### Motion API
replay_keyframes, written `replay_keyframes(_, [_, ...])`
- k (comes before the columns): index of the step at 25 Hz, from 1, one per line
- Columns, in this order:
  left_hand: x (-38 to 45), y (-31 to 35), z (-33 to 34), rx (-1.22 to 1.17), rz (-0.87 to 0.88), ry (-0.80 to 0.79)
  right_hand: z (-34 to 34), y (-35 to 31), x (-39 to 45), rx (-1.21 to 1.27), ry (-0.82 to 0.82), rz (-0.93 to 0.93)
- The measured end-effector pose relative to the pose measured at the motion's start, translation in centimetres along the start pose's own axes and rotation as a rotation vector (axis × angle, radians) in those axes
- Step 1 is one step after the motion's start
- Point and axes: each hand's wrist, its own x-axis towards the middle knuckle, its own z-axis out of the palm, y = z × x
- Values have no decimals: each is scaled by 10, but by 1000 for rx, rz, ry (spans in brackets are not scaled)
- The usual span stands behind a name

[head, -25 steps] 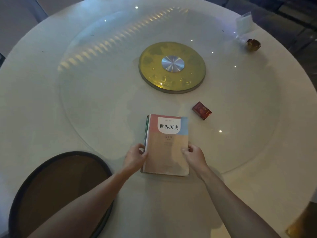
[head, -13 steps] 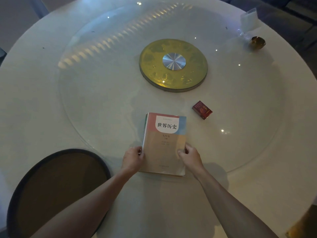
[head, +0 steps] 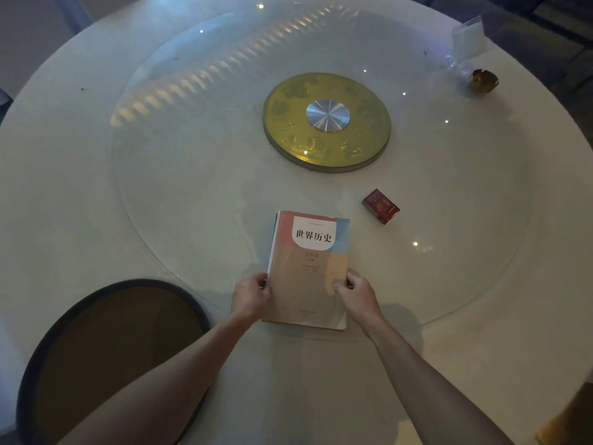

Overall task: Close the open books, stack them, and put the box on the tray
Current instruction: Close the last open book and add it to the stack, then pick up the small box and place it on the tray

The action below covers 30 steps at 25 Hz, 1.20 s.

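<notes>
A closed book (head: 309,268) with a pink, blue and tan cover lies on top of another closed book, whose dark edge shows along its left side. The stack rests on the near rim of the glass turntable. My left hand (head: 252,297) grips the stack's left edge and my right hand (head: 356,295) grips its right edge, thumbs on the cover. A small red box (head: 381,206) sits on the glass up and to the right of the books, apart from both hands. A round dark-rimmed brown tray (head: 106,354) lies at the lower left, partly under my left forearm.
The round white table (head: 64,203) carries a large glass turntable (head: 192,187) with a gold disc (head: 327,122) at its centre. At the far right stand a small brown cup (head: 482,81) and a clear card holder (head: 468,38).
Both hands stay on the book stack's sides. The stack has slid slightly toward me and its edges look more squared up. The box has not moved.
</notes>
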Motion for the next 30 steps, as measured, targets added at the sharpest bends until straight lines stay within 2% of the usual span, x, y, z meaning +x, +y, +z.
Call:
replay_keyframes(6, [7,11,1,102,-22,-5,-3,3,3,-7,-7,-9])
replay_keyframes(14, [10,17,-2,47,-129,-69,-9,10,20,-14,45,18])
replay_keyframes(17, [24,48,2,153,-36,47,-28,3,36,-3,68,49])
replay_keyframes(19, [45,84,9,63,83,72,-49,-7,56,22,124,55])
replay_keyframes(21, [73,122,18,-2,162,14,-71,-18,77,101,145,77])
replay_keyframes(25, [125,197,49,-114,180,-213,-109,-35,114,298,171,118])
replay_keyframes(30, [166,245,103,-82,182,-269,-132,-37,152,398,131,102])
